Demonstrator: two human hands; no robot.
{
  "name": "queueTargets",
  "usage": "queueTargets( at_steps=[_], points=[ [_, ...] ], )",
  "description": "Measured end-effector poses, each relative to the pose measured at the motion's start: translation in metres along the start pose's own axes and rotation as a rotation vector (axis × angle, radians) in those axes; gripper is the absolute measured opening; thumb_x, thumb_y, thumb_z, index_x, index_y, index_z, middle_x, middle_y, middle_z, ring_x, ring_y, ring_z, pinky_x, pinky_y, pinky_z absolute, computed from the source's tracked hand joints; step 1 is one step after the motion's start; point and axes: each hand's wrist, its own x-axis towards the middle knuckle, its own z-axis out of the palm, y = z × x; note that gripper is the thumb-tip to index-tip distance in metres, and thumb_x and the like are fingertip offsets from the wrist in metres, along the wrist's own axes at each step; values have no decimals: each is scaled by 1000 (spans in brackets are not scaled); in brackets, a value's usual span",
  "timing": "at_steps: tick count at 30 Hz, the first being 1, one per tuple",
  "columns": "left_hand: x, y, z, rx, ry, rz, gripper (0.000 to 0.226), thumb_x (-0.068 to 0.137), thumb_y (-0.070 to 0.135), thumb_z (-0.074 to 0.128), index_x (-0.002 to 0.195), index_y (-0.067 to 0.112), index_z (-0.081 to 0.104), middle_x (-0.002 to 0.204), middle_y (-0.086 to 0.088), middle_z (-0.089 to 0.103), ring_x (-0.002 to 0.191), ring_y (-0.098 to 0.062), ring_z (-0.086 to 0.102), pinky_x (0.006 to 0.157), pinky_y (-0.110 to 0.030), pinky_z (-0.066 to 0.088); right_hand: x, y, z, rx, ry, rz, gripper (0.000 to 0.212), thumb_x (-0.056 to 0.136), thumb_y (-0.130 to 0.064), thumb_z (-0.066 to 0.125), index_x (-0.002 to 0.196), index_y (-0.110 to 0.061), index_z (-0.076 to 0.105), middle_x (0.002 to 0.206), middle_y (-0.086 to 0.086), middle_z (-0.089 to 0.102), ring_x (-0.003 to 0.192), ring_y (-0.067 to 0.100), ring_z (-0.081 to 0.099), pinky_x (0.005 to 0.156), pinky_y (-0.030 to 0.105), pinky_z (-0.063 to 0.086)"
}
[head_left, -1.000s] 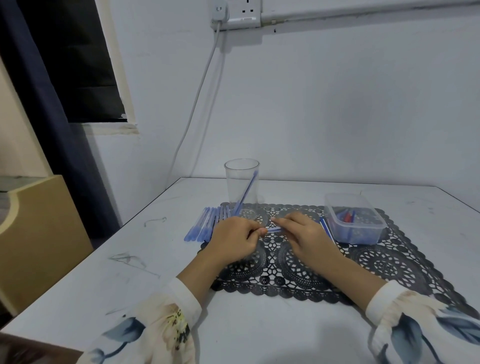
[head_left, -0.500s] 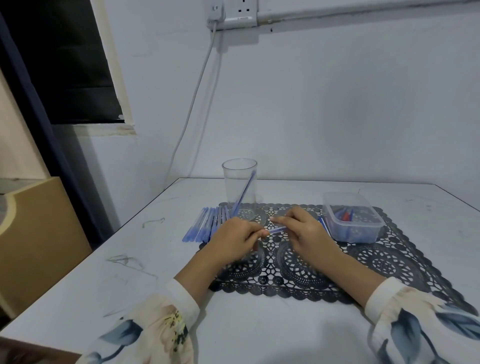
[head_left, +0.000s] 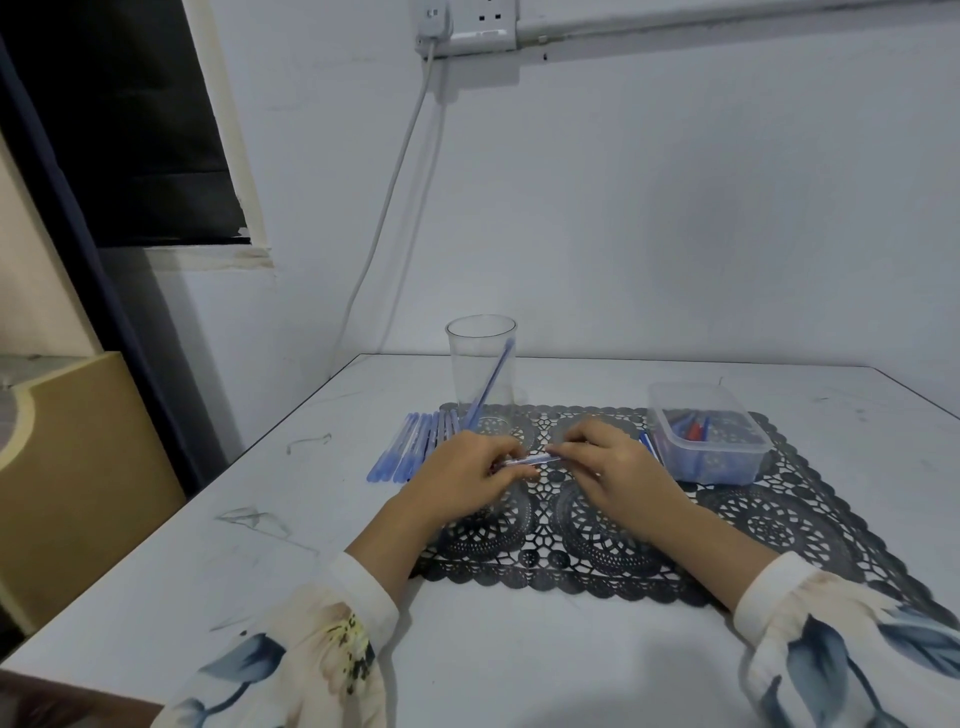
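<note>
A thin blue pen (head_left: 530, 460) lies level between my two hands above a black lace placemat (head_left: 587, 540). My left hand (head_left: 462, 475) pinches its left end with curled fingers. My right hand (head_left: 610, 467) pinches its right end. Behind them a clear plastic cup (head_left: 480, 364) stands with one blue pen (head_left: 493, 376) leaning inside. Several blue pens (head_left: 410, 449) lie in a row left of the cup, partly hidden by my left hand.
A clear plastic box (head_left: 711, 447) with red and blue pen parts sits at the mat's right. The white table (head_left: 208, 561) ends at the wall behind; a wooden panel (head_left: 78, 467) stands to the left. A cable (head_left: 395, 192) hangs from a wall socket.
The hands have stayed in place over the mat, holding the same pen; only a small shift of the fingers shows.
</note>
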Motion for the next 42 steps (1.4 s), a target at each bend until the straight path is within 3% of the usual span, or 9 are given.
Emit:
queueTargets(
  at_steps=[4,14,20,25,29,36,42],
  points=[
    [1,-2,1,20,12,-3,27,89,45,55,98,22,65,65,0,63,53,-8,51,56,-25,41,1,-3,-1,-8,4,-30,32,87,-25,49,95,-4,72,84,7,64,71,19,61,65,26,52],
    [1,-3,3,-33,20,26,26,89,47,53,96,27,68,61,-2,64,53,-13,58,60,-29,48,0,1,3,-1,-5,-29,27,84,-13,52,103,-2,68,86,9,61,74,20,60,69,22,47],
    [-1,-3,3,-80,-15,10,31,92,43,50,83,19,68,59,-6,64,49,-11,52,60,-35,48,0,2,3,1,8,-52,30,87,-14,48,104,0,68,86,10,60,74,21,59,70,24,48],
    [-2,-3,0,-139,-31,-22,40,94,38,49,73,7,64,57,-13,60,52,-21,54,64,-40,48,1,1,3,-8,15,-70,31,87,-10,44,104,1,68,84,12,60,76,21,56,71,24,45],
    [-2,-3,-2,-117,-27,-7,40,94,36,49,57,21,51,48,2,48,47,-12,44,59,-36,45,0,5,0,4,19,-19,33,86,-11,43,105,-1,67,86,11,58,80,15,50,73,18,42],
    [0,-8,0,-10,-6,6,39,95,39,45,65,16,53,53,-3,50,52,-16,49,56,-32,40,0,2,-3,-57,-23,34,37,87,-23,42,97,-2,71,88,9,59,77,19,57,73,16,42],
    [0,-10,-1,83,20,23,37,96,41,42,81,15,63,60,-5,59,58,-18,55,59,-34,42,1,2,-3,-128,-67,42,22,84,-14,50,95,-7,67,87,3,63,76,18,59,74,22,44]
  ],
)
